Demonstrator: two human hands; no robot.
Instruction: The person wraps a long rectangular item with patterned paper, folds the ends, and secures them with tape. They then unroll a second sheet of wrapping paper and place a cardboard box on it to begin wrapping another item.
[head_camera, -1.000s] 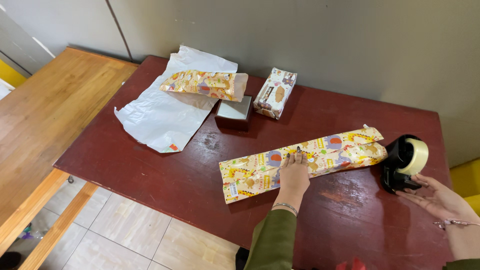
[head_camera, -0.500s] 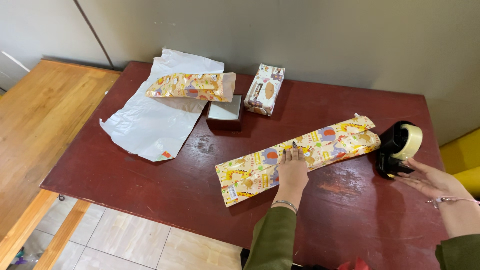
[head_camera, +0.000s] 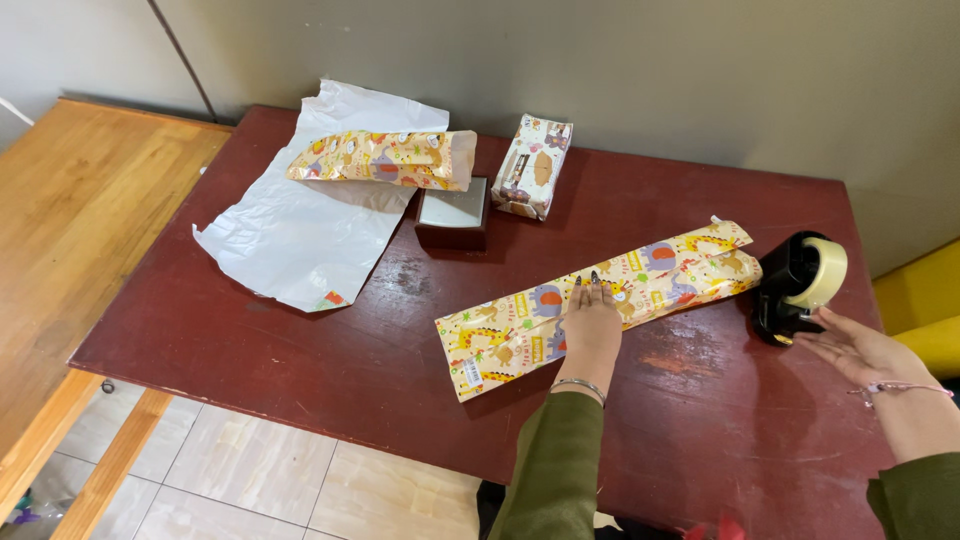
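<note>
A long folded strip of animal-print wrapping paper (head_camera: 520, 325) lies slantwise on the dark red table (head_camera: 300, 340). My left hand (head_camera: 592, 332) rests flat on its middle, fingers spread, pressing it down. My right hand (head_camera: 858, 352) lies open on the table, fingertips touching the base of a black tape dispenser (head_camera: 795, 285) with a roll of clear tape, which stands at the strip's right end.
At the back left a white sheet of paper (head_camera: 300, 225) lies under a partly rolled piece of the same print (head_camera: 385, 158). Beside it are a small dark box (head_camera: 452, 215) and a wrapped parcel (head_camera: 533, 165). A wooden bench (head_camera: 70, 230) adjoins the table's left side.
The camera view has shifted slightly. My right hand has edged closer to the tape dispenser's base. My left hand stays pressed on the strip.
</note>
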